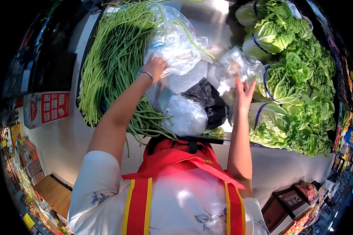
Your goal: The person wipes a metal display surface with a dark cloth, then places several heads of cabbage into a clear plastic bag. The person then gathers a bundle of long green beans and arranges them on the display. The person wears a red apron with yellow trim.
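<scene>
Working near to far: red apron (176, 160) against the counter's (208, 17) near edge, so both arms reach over the stock. Near middle, a white bundle (185, 117) of crumpled plastic, black bag (213, 105) slumped just right of it; probably parked there for easy reach. Right hand (243, 94): fingers spread, grip looks released, fingertips by the near side of the right bag (239, 64), clear, bunched beside the cabbages; contact unsure. Left hand (155, 68), slightly farther: fingers over the near side of the left bag (174, 45), perhaps steadying it; can't tell if the grip pinches film. That bag lies puffed up beside the beans (119, 58). Beans fill the left side near to far, mostly lengthwise, likely against tangling; some droop over the near edge. Cabbages (280, 86) pile up the right side, purple bands (265, 81) presumably holding leaves together. Far middle, bare metal.
</scene>
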Tool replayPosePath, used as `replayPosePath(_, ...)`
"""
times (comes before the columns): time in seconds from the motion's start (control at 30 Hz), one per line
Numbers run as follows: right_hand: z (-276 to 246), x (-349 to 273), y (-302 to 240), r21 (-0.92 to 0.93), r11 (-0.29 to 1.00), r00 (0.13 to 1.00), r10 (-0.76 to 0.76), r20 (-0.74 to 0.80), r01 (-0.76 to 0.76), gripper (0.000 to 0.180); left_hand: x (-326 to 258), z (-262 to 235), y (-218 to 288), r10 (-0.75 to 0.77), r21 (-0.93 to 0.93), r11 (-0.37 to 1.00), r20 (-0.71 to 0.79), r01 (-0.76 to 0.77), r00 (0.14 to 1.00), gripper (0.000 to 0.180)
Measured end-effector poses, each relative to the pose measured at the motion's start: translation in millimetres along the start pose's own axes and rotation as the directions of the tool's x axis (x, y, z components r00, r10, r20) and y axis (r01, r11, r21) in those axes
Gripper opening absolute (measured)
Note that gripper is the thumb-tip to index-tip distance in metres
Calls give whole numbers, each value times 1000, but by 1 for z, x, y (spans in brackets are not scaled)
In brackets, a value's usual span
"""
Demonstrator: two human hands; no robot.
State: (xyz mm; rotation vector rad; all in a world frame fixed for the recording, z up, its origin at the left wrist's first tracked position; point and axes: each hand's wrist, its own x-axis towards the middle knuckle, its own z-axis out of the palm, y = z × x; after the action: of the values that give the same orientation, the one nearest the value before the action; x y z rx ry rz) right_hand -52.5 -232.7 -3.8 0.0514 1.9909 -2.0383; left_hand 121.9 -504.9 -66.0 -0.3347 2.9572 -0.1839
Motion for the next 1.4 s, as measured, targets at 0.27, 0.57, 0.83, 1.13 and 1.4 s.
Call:
replayPosePath(0.27,-29,-59,63,-649,456,775,-173,607,610,63,-93,-26,131,154,-650,727,-161,-222,975,54)
replayPosePath(0.57,-50,-18,64,-554,703,890,-285,356,447,43,-85,-18,42,-149,-590,-807,239,22,960,32)
replayPosePath(0.83,-40,-71,46,-717,171,728,-311,612,676,72,-110,-54,33,-10,-254,-967,12,-6,1000,34)
replayPosePath(1.13,82,-109,-14,116,987,814,22,581,-109,27,-104,-108,11,-113,-356,-922,-132,-153,985,35)
replayPosePath(1.4,31,-63,46,211,889,861,295,415,-406,14,-193,-160,-96,-659,-434,-663,-47,-610,751,38)
